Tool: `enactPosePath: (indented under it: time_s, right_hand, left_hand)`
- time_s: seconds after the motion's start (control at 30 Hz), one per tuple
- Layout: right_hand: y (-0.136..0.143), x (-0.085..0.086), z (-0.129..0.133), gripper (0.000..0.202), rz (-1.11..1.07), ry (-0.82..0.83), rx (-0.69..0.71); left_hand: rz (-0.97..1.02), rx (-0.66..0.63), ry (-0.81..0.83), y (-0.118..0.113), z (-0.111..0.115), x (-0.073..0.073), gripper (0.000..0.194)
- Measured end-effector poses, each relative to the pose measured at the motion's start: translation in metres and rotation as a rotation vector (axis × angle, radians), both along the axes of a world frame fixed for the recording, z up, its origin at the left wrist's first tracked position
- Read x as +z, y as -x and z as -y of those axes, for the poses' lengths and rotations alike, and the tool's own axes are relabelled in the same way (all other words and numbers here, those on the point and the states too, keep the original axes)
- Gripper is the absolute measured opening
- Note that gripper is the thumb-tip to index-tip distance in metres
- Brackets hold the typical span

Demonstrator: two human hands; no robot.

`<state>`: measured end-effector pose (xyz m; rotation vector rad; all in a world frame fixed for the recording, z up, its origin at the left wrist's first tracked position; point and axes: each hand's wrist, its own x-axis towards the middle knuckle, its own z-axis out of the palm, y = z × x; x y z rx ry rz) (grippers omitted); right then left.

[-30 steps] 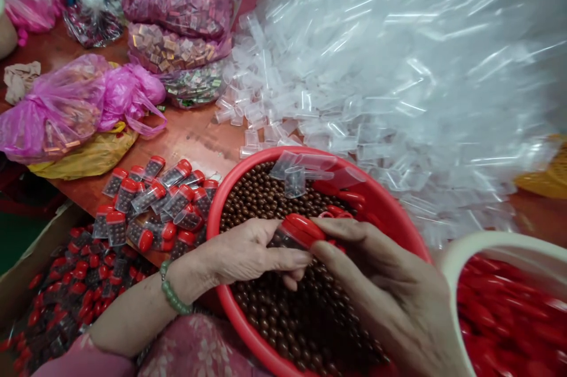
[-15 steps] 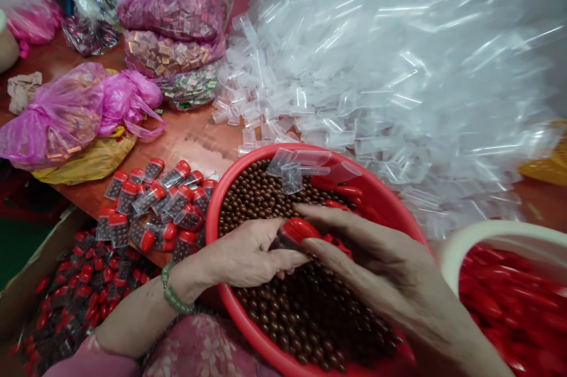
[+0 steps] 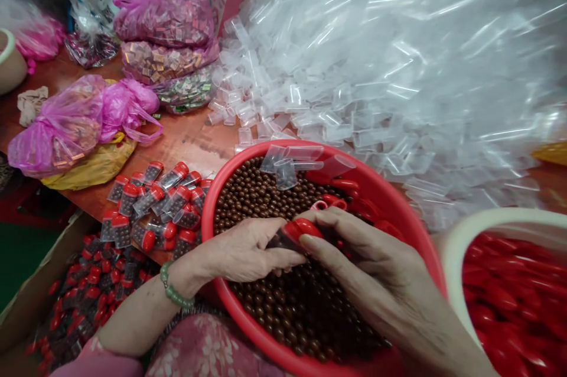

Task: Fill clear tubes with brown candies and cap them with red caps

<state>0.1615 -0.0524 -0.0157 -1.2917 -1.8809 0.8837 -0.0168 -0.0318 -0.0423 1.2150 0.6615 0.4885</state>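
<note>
My left hand [image 3: 248, 250] is closed around a small clear plastic container [image 3: 280, 239] with dark contents, held over a red basin [image 3: 211, 202]. Red cap plastic [image 3: 306, 227] shows at the container's top, where the thumb and forefinger of my right hand [image 3: 376, 265] grip it. Brown round candies [image 3: 248, 191] fill much of the basin below. Several empty clear containers [image 3: 287, 175] lie on the candies by the far rim. Loose red caps [image 3: 348, 187] rest along the basin's right side. My fingers partly hide the container.
Left of the basin, filled red-capped containers [image 3: 153, 200] lie on the table, with more in a cardboard box [image 3: 42, 273] below. A large heap of clear containers [image 3: 376, 70] spreads behind. At right stands a white bucket [image 3: 454, 247] of red caps. Pink bags [image 3: 57, 123] sit at left.
My right thumb and forefinger have drawn in closer around the red cap. My left hand stays nearly in place, and the view has shifted slightly.
</note>
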Motion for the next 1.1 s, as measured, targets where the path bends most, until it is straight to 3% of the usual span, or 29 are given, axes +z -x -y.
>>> enactPosePath:
  time_s: [0.1,0.27,0.47,0.57,0.73,1.1]
  right_hand:
    - [-0.003,0.004,0.004,0.010,0.002,-0.018,-0.032]
    - [-0.015,0.012,0.016,0.021,-0.108,0.107,-0.357]
    - [0.003,0.006,0.018,0.025,-0.284,0.159,-0.415]
    - [0.015,0.002,0.016,0.020,-0.316,0.172,-0.375]
    - [0.023,-0.006,0.013,0.014,-0.228,-0.001,-0.288]
    - [0.028,-0.006,0.012,0.017,-0.001,-0.197,-0.217]
  left_hand:
    - [-0.031,0.013,0.006,0.000,0.001,0.001,0.013]
    - [-0.021,0.064,0.125,0.002,0.002,0.004,0.013]
    - [-0.034,0.137,0.126,-0.001,0.000,0.009,0.028]
    - [-0.118,0.191,0.100,-0.003,0.001,0.010,0.027]
    - [-0.138,0.246,0.004,-0.004,0.002,0.009,0.008]
    - [-0.191,0.274,-0.041,-0.005,0.002,0.010,0.008]
